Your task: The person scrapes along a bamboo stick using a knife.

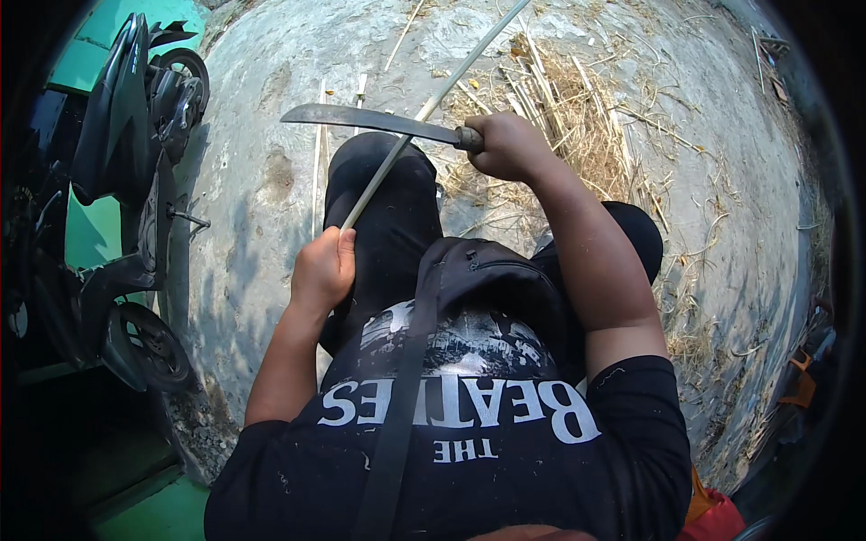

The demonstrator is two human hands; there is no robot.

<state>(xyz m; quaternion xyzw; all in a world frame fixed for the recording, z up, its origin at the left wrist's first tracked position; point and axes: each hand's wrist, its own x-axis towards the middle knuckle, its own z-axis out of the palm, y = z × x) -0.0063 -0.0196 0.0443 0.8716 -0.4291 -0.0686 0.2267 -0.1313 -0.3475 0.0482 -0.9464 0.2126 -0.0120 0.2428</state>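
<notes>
A long, pale strip that looks like split bamboo (380, 174) slants up and away to the right across my left knee. Its near end is in my left hand (323, 268), which is closed round it with the thumb on top. My right hand (511, 147) grips the wooden handle of a machete (374, 119). The dark, curved blade points left and lies across the strip just beyond my knee, seemingly against it. The handle is mostly hidden inside my fist.
Beyond my knees, a heap of straw-coloured shavings and thin strips (577, 117) covers part of the rough concrete ground (262, 99). A dark motorcycle (135, 198) stands at the left by a green surface. A black bag (492, 279) rests at my waist on a strap.
</notes>
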